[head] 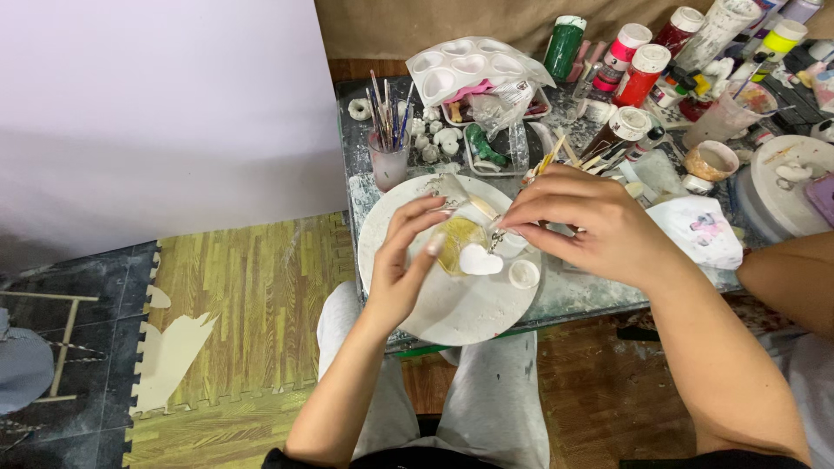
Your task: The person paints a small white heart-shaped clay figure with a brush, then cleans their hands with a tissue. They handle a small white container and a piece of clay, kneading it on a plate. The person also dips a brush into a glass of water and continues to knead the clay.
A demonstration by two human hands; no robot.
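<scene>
Your left hand curls half open around a white heart piece over the round plate. Your right hand pinches its metal clasp.

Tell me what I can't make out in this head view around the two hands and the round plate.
- Head view: what the right hand pinches; its own fingers cover it.
- Head view: whether the left hand touches the small white heart-shaped piece on the round white plate; fingertips overlap it.
- Head view: the yellowish patch under the left fingers, partly hidden.
- Head view: tall paint bottles at top right, some cut by the frame edge.
</scene>
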